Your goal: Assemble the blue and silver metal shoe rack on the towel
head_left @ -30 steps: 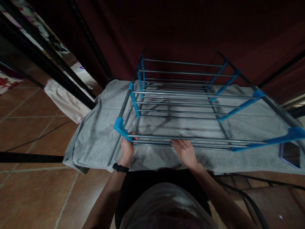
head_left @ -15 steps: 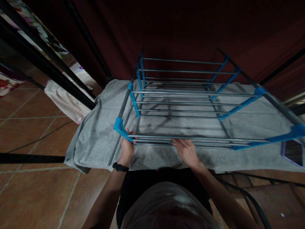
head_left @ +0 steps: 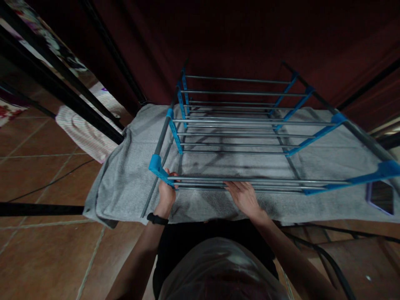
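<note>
A rack of grey metal rods with blue plastic connectors (head_left: 175, 133) stands in front of me on a grey towel-like cloth (head_left: 125, 183). At its near left corner, my left hand (head_left: 166, 195) is closed around a blue connector (head_left: 160, 167) and the rod ends there. My right hand (head_left: 243, 198) rests at the middle of the near rods (head_left: 281, 181). Its fingers curl over and under them, with the fingertips partly hidden. Several tiers of rods reach back from my hands, with side poles rising at left and right.
A phone (head_left: 380, 196) lies on the cloth at the right. Behind the rack hangs a dark red curtain-like surface (head_left: 234, 37). Black metal bars (head_left: 59, 89) cross the left side, near a striped cloth (head_left: 84, 133). Brown floor tiles (head_left: 46, 258) show below.
The view has shifted slightly, so the rack's right end and the phone appear a little further left. Both hands keep their places on the rack.
</note>
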Demonstrator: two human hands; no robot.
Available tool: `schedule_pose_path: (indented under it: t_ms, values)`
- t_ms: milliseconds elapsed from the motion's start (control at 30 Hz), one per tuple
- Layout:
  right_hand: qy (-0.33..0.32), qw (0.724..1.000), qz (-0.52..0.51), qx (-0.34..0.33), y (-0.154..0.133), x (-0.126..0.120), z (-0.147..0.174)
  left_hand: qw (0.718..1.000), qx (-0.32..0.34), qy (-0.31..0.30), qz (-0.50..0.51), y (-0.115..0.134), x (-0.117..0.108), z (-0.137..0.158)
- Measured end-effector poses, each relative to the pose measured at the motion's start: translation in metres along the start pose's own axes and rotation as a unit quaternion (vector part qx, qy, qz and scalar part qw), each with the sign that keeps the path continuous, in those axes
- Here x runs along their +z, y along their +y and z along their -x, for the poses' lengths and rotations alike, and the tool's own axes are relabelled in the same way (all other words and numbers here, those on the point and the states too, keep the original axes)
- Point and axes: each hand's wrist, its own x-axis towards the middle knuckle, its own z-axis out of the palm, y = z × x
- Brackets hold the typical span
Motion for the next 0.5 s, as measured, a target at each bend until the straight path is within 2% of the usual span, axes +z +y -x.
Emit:
schedule_pose_path:
  t_ms: [233,500]
  values:
    - [0.017,1.0,0.006,-0.008,0.006,-0.003,0.008,1.0,0.006,0.0,-0.026,0.001,-0.002,0.0]
    - [0.056,0.997,0.022,0.039,0.037,-0.014,0.03,0.997,-0.001,0.001,-0.08,0.01,-0.006,-0.002]
